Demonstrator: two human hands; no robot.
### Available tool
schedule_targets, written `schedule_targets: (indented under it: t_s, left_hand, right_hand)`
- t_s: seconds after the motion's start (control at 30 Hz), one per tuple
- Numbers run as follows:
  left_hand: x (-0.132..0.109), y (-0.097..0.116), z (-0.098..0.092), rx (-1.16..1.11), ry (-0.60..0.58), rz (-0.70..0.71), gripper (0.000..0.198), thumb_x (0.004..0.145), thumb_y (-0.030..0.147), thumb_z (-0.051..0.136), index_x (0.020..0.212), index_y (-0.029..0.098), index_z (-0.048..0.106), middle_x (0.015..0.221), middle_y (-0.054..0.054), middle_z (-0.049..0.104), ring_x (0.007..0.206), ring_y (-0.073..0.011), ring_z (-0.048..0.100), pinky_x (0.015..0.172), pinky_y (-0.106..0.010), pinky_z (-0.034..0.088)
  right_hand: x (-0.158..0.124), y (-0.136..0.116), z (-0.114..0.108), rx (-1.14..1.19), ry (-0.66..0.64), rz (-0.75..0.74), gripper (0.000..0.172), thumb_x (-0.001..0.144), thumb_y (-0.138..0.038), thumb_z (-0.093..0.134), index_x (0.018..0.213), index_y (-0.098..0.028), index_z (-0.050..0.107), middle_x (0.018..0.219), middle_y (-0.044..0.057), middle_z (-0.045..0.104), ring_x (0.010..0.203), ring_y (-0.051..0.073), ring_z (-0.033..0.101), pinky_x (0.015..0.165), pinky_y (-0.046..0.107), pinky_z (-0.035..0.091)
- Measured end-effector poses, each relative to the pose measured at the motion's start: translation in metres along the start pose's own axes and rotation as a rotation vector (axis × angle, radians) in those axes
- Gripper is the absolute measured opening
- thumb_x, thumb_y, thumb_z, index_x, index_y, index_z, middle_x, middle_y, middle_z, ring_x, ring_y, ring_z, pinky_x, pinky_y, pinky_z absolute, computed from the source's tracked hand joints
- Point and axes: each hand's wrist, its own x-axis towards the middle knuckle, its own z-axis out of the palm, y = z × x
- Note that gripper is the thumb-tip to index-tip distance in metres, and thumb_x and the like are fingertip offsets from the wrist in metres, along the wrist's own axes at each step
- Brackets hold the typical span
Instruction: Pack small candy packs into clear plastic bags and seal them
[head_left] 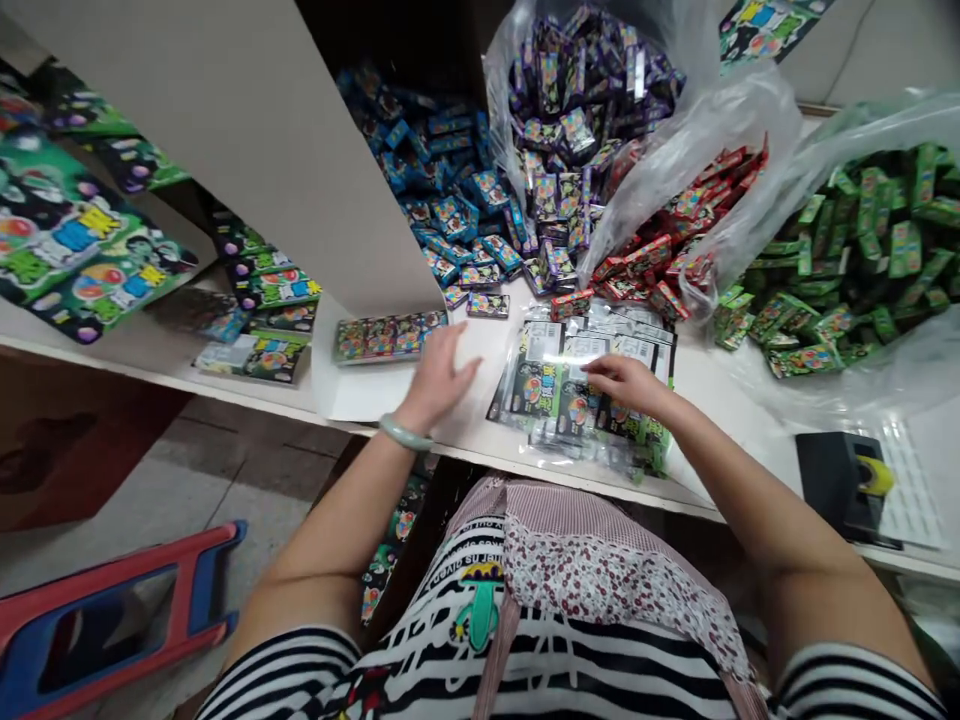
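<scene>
My left hand (439,375) is open, thumb apart from the fingers. Its fingertips reach the right end of a row of small printed boxes (390,338) lying in an open white carton (360,395). Whether they touch the last box I cannot tell. Over a spread pile of clear and black printed plastic pouches (538,385) is my right hand (630,385). Its thumb and fingers are pinched together at the upper part of one pouch. Just above my left fingertips lies a single small box (487,305) with dark sides.
Heaps of blue boxes (450,215), purple boxes (555,190), red boxes (652,255) and green boxes (870,230) line the back. A black tape dispenser (836,480) stands at right. A white panel (300,150) rises at left. A red and blue stool (180,600) is on the floor.
</scene>
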Motion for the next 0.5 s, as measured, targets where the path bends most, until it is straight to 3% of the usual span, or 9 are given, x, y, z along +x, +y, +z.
schedule_targets:
  t_s: [0.07,0.13,0.2,0.3,0.43,0.5]
  left_hand:
    - [0.004,0.037,0.027,-0.042,-0.192,0.002,0.074,0.087,0.051,0.059,0.147,0.012,0.039,0.149,-0.021,0.048,0.143,-0.0347,0.04,0.119,-0.051,0.033]
    - [0.002,0.065,0.051,0.023,-0.316,-0.097,0.091,0.08,0.057,0.067,0.151,0.011,0.033,0.159,-0.025,0.032,0.151,-0.0423,0.024,0.12,-0.058,0.026]
    - [-0.004,0.078,0.064,0.075,-0.399,-0.166,0.103,0.076,0.06,0.07,0.154,0.01,0.026,0.164,-0.027,0.017,0.154,-0.0453,0.01,0.121,-0.06,0.019]
    - [-0.014,0.078,0.069,0.086,-0.456,-0.168,0.106,0.077,0.062,0.07,0.156,0.012,0.021,0.166,-0.025,0.008,0.155,-0.0438,0.002,0.122,-0.06,0.015]
    - [-0.021,0.069,0.069,0.056,-0.435,-0.13,0.103,0.079,0.062,0.068,0.157,0.014,0.021,0.166,-0.025,0.007,0.155,-0.0426,0.001,0.122,-0.063,0.013]
    - [-0.022,0.069,0.071,0.039,-0.433,-0.133,0.105,0.076,0.061,0.071,0.156,0.014,0.022,0.166,-0.025,0.006,0.155,-0.0432,0.0,0.122,-0.063,0.012]
  right_hand:
    - [0.034,-0.015,0.012,-0.19,-0.008,-0.084,0.032,0.091,-0.029,0.061,0.118,-0.016,0.07,0.122,0.014,0.071,0.111,0.025,0.066,0.099,0.039,0.051]
    - [0.067,-0.03,0.024,-0.397,-0.031,-0.133,0.042,0.092,-0.029,0.061,0.131,-0.012,0.061,0.135,0.017,0.063,0.125,0.027,0.059,0.108,0.039,0.044]
    - [0.093,-0.041,0.034,-0.579,-0.051,-0.118,0.059,0.088,-0.032,0.068,0.139,-0.008,0.052,0.143,0.021,0.055,0.134,0.03,0.051,0.112,0.04,0.04]
    - [0.11,-0.047,0.044,-0.674,-0.069,-0.063,0.072,0.077,-0.037,0.079,0.136,-0.005,0.052,0.139,0.025,0.056,0.13,0.036,0.052,0.108,0.044,0.043]
    - [0.109,-0.047,0.049,-0.687,-0.099,-0.048,0.059,0.077,-0.036,0.079,0.124,-0.006,0.061,0.133,0.025,0.059,0.126,0.036,0.053,0.104,0.043,0.045]
    - [0.11,-0.049,0.047,-0.682,-0.101,-0.025,0.06,0.074,-0.036,0.082,0.123,-0.006,0.062,0.134,0.026,0.058,0.127,0.037,0.052,0.103,0.043,0.046]
